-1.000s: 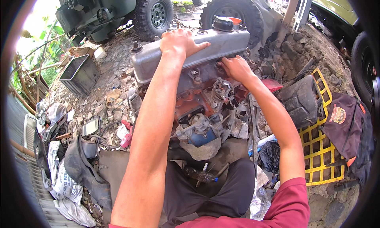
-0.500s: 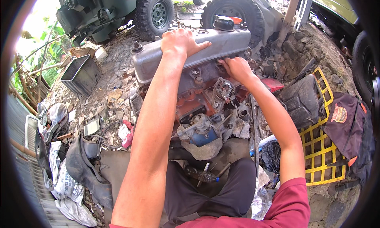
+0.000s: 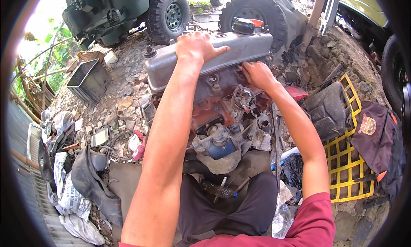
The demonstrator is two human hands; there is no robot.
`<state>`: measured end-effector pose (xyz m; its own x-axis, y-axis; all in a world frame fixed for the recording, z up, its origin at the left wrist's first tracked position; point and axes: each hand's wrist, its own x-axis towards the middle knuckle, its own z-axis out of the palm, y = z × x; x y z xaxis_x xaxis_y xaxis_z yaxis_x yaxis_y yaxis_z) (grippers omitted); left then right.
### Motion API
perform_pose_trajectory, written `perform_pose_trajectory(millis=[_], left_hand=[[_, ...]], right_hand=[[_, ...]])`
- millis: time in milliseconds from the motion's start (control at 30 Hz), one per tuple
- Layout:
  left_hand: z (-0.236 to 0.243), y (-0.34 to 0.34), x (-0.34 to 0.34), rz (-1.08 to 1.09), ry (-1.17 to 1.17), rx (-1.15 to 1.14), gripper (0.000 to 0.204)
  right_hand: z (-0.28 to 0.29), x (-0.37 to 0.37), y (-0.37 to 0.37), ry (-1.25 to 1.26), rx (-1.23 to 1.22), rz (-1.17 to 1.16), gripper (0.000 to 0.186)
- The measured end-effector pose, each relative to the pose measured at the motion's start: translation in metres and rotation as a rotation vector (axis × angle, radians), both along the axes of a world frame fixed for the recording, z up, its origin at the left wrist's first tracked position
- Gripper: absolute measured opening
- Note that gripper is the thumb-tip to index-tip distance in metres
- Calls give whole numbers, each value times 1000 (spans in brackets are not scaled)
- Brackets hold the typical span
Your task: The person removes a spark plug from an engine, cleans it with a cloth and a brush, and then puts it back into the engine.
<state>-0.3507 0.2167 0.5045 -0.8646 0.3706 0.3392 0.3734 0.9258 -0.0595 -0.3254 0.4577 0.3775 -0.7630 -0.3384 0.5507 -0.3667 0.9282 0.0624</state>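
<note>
A car engine (image 3: 209, 114) stands in front of me, with a long grey metal valve cover (image 3: 248, 45) on top. My left hand (image 3: 195, 47) presses over the cover's left half. Its fingers bend over the far side, with the tips hidden, and its thumb points right along the metal. Just under the cover's lower edge, my right hand (image 3: 259, 75) is at the engine's side. Its fingers are curled together, and whatever they pinch is hidden. Left of that hand a spark plug (image 3: 212, 79) sticks out, and below is a round distributor-like part (image 3: 243, 99).
A plastic bottle (image 3: 216, 189) lies between my legs. A dark crate (image 3: 89, 82) stands at left on rubble. On the right are a yellow grid (image 3: 342, 189), a black container (image 3: 327, 107) and a dark garment (image 3: 374, 133). Behind the engine is a large tyre (image 3: 229, 15).
The view has shifted slightly. My left hand keeps its place on the cover. My right hand's fingers have moved a little against the engine's side.
</note>
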Motion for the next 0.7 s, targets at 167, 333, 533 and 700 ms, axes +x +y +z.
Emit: perform_pose_trajectory(millis=[167,333,533,700], left_hand=[[3,1,2,9,-58,-15,101],[2,-1,2,-3,-38,-1,101],[2,-1,1,-2,-47,-14,100],[1,-1,1,-2,-31,-7,100]], right_hand=[[-9,-1,-1,-98,68,-142,27],[-4,3,5,133,56,78,25],[-5,3,-2,-62,121,-106,19],[-9,4,7,115,51,88,20]])
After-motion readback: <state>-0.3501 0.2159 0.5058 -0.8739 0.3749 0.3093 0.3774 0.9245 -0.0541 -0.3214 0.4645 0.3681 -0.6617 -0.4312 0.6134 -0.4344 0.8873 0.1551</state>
